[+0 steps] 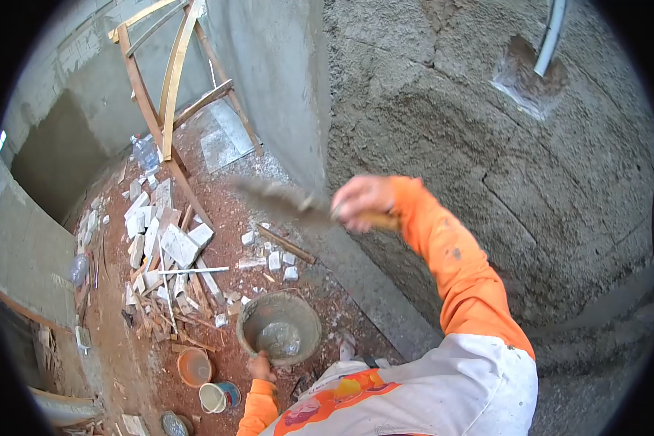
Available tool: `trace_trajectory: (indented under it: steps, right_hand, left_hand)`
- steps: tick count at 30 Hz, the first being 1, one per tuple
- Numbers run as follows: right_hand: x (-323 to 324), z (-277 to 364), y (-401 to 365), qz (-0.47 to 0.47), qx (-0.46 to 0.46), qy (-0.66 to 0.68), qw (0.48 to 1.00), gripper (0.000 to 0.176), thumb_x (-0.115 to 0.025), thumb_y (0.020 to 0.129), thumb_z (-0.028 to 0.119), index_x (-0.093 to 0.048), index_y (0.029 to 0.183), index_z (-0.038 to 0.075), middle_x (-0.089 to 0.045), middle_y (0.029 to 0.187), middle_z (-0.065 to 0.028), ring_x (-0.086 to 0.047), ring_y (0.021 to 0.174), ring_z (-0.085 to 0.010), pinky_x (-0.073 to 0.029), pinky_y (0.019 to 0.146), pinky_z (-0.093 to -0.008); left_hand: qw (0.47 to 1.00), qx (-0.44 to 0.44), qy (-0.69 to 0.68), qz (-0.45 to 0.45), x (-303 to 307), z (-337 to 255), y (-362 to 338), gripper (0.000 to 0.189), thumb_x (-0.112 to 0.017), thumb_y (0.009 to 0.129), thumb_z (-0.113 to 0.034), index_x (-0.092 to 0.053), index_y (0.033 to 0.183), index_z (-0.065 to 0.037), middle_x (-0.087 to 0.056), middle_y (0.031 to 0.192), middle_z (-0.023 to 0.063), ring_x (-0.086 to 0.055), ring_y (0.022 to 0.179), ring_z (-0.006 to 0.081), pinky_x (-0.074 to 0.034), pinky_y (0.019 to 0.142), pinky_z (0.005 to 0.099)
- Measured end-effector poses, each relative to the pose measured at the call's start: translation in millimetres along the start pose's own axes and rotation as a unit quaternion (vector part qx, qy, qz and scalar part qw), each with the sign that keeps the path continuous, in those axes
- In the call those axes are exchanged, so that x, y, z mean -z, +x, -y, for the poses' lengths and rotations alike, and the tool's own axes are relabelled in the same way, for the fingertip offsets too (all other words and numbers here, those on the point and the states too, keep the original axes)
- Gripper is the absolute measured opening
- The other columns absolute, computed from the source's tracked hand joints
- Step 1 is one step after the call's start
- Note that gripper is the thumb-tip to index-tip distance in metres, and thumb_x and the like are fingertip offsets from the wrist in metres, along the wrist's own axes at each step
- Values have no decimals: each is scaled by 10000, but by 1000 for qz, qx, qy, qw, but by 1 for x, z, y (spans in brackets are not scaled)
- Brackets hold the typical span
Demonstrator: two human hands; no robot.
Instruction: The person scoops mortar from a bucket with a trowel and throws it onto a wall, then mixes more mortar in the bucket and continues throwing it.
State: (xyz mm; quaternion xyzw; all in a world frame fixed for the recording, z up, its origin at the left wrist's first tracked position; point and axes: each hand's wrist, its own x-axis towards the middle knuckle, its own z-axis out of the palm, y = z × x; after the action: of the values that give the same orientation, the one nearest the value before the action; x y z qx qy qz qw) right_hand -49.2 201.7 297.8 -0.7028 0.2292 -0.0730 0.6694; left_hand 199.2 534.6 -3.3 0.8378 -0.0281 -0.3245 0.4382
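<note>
My right hand (362, 202) is raised in front of the rough wall, wrapped round the wooden handle of a trowel (283, 200). The blade is smeared by motion and points left; greyish material seems to cling to it. Lower down, my left hand (261, 367) grips the near left rim of a mortar bucket (244, 320). Some wet grey mortar (279, 338) lies in the bottom of the bucket.
Freshly coated wall (429, 138) rises at the right, with a grey conduit (551, 36) sticking out. Left of the bucket lies a pile of broken blocks and wood (180, 245). A wooden trestle (142, 87) stands behind. An orange bucket (195, 366) and white pail (214, 398) sit nearby.
</note>
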Motion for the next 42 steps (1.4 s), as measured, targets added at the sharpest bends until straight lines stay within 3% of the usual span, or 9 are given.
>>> trace_trajectory:
  steps: [5, 13, 18, 21, 25, 33, 38, 41, 42]
  right_hand:
    - [110, -48, -72, -723, 229, -36, 651, 202, -514, 861, 261, -524, 832, 61, -493, 637, 0, -454, 504, -72, -393, 461, -212]
    - [6, -185, -27, -340, 22, -143, 929, 209, -593, 748, 147, -522, 919, 50, -555, 708, -62, -560, 640, -161, -465, 575, -310]
    - [-23, -196, 58, -20, -79, -622, 779, 304, -535, 722, 107, -513, 1023, 68, -528, 896, -167, -563, 865, -311, -470, 676, -423]
    - [-22, -183, 108, -146, -43, -768, 621, 276, -443, 798, 174, -516, 1021, 29, -537, 924, -98, -552, 777, -284, -469, 637, -435]
    - [-25, -180, 143, -62, -142, -697, 701, 259, -464, 805, 179, -596, 987, 49, -604, 955, -109, -589, 840, -270, -478, 696, -368]
    - [-113, -245, 190, -95, -170, -208, 958, 381, -707, 641, 308, -610, 897, 43, -620, 709, -120, -611, 671, -227, -473, 624, -349]
    - [-153, -181, 195, -239, -175, -295, 909, 380, -619, 717, 333, -572, 988, 71, -613, 838, -177, -594, 788, -325, -470, 713, -410]
    - [-159, -162, 215, -309, -265, -384, 829, 392, -604, 730, 323, -533, 1028, 79, -595, 925, -189, -568, 871, -359, -452, 777, -433]
    - [-158, -147, 221, -333, -278, -397, 809, 381, -600, 734, 313, -523, 1027, 82, -588, 939, -191, -568, 871, -362, -453, 777, -435]
  left_hand:
    - [995, -96, 13, -7, -21, -28, 17, 384, -517, 724, -278, -602, 815, 85, -617, 782, 225, -602, 720, 305, -445, 650, 411]
    - [969, -217, 95, 65, -77, -131, 29, 294, -562, 710, -213, -602, 870, 30, -621, 746, 148, -583, 682, 256, -455, 638, 380]
    - [952, -240, 124, 143, -94, -180, 41, 211, -561, 700, -150, -601, 843, 0, -615, 761, 122, -577, 721, 241, -447, 669, 355]
    - [906, -363, -10, 216, -109, -191, 56, 260, -570, 666, -89, -595, 907, 2, -606, 895, 165, -575, 822, 281, -442, 733, 345]
    - [815, -556, 116, 116, -107, -223, 54, 387, -576, 659, -47, -551, 1034, 46, -503, 1122, 209, -552, 890, 278, -439, 772, 305]
    - [829, -468, 48, 302, -71, -222, 177, 359, -575, 675, -64, -545, 1009, 63, -539, 1042, 208, -559, 655, 249, -452, 663, 318]
    - [915, -60, 23, 399, -2, -258, 212, 203, -557, 724, -55, -568, 924, -21, -586, 786, 69, -565, 666, 190, -467, 587, 308]
    - [738, -518, 70, 427, 12, -214, 276, 296, -512, 775, -70, -492, 1070, -52, -573, 833, 73, -584, 708, 185, -485, 556, 308]
    - [825, -347, 7, 445, 12, -214, 271, 308, -504, 785, -84, -476, 1091, -56, -563, 883, 77, -587, 731, 204, -506, 553, 333]
